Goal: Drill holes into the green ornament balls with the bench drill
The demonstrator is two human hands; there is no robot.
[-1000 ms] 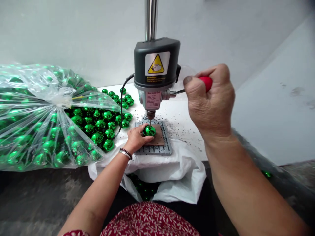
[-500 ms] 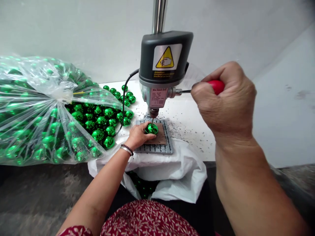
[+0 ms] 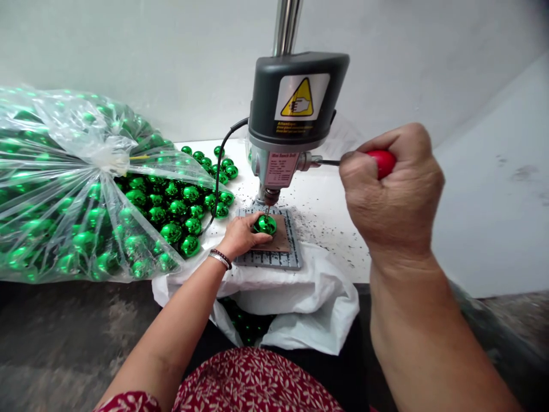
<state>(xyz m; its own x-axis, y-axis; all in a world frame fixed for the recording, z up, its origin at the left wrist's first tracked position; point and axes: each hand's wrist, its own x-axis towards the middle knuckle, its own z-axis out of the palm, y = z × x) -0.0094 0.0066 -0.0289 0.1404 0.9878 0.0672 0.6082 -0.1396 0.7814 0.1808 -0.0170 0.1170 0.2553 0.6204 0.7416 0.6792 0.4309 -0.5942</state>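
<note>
Under a small bench drill (image 3: 298, 103), my left hand (image 3: 243, 233) grips a shiny green ball (image 3: 266, 225) between thumb and fingers. The ball rests on a brown board (image 3: 281, 237) laid over the drill's grey slotted base (image 3: 294, 257). From the chuck (image 3: 271, 197) a thin bit points down at the top of the ball; whether it has gone in I cannot tell. My right hand (image 3: 397, 194) is wrapped round the red knob (image 3: 383, 163) of the drill's feed lever (image 3: 330, 162), to the right of the drill head.
A large clear plastic bag (image 3: 107, 163) full of green balls lies at the left, with several loose balls (image 3: 223, 171) beside it. Dark shavings dot the white tabletop (image 3: 338, 229). Below the base, a white sack (image 3: 317, 320) hangs open with green balls inside. A black cable (image 3: 223, 149) curves left of the drill.
My right hand has lowered slightly with the red knob. The drill head appears a little further right as the view shifts. My left hand stays on the ball.
</note>
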